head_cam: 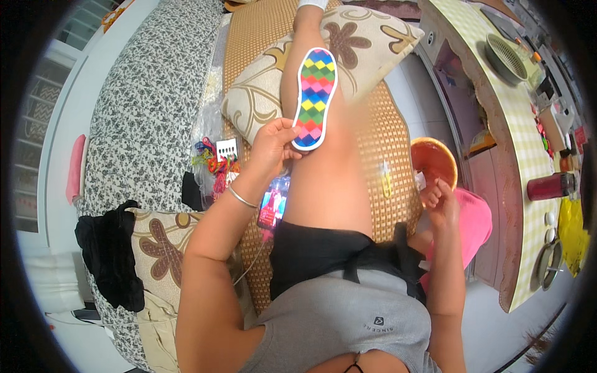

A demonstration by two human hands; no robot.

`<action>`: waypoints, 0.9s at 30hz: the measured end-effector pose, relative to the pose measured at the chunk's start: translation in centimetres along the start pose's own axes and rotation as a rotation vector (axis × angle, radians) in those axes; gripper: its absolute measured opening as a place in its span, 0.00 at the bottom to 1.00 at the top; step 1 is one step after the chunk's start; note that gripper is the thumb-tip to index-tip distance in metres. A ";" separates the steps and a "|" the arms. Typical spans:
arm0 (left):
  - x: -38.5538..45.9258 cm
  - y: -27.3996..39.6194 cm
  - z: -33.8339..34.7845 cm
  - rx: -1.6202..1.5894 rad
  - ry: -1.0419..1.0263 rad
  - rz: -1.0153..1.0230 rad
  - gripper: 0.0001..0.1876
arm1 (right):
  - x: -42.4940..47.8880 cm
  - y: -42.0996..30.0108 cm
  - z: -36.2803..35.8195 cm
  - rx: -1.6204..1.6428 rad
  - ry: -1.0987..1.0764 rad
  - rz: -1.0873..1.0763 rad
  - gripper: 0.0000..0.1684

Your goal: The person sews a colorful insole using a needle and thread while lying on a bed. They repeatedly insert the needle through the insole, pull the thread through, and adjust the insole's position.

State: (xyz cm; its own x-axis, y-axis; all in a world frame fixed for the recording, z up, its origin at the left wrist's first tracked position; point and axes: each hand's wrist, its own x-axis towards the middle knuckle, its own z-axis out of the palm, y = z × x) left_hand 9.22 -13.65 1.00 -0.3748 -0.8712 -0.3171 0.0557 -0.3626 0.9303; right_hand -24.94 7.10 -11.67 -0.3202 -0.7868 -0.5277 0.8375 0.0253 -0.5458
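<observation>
My left hand (276, 142) grips the heel end of a shoe insole (316, 100), thumb on its upper face. Rows of coloured diamonds in blue, yellow, green, red and pink cover the insole, and a white border runs around it. It is held over my outstretched bare leg (326, 186). Off to the right, my right hand (440, 200) is raised in front of an orange bucket (451, 156), its fingers curled together. Whether a needle or thread is pinched there is too small to tell. A lit smartphone (274, 203) lies beside my thigh, below the left wrist.
Bundles of coloured thread (219, 165) lie in clear plastic on the left. Small yellow-handled snips (386, 182) rest on the woven mat (392, 130). A patterned cushion (350, 44) is under my leg. At right stands a table with a checked cloth (522, 261), a basket (506, 58) and a dark-red bottle (550, 186).
</observation>
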 end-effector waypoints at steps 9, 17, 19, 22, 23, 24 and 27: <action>-0.9 0.1 -0.8 0.064 0.047 0.048 0.11 | 1.1 1.3 -6.8 0.047 0.191 0.087 0.06; -1.9 5.5 -7.8 0.182 0.384 0.292 0.11 | 1.9 1.0 -8.4 0.058 0.181 0.109 0.05; -2.8 7.5 -11.0 0.219 0.497 0.369 0.11 | 2.1 0.9 -8.7 0.053 0.153 0.121 0.05; -4.0 9.5 -14.1 0.358 0.644 0.339 0.11 | 2.4 1.0 -7.6 0.064 0.174 0.133 0.06; -4.1 9.5 -14.8 0.407 0.663 0.323 0.12 | 2.6 0.7 -7.2 0.068 0.156 0.139 0.06; -3.6 9.1 -14.8 0.445 0.666 0.311 0.12 | 3.9 0.4 -6.9 0.133 -0.120 0.255 0.07; -3.5 5.8 -14.3 0.424 0.536 0.246 0.11 | 4.7 2.6 4.7 -0.240 -0.020 0.072 0.10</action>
State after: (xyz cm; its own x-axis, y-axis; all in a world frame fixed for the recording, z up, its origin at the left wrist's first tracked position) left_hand 24.09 -17.48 4.85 0.1131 -0.9929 -0.0354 -0.3244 -0.0706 0.9433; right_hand -22.17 0.55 -12.51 -0.2523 -0.7897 -0.5592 0.7280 0.2258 -0.6473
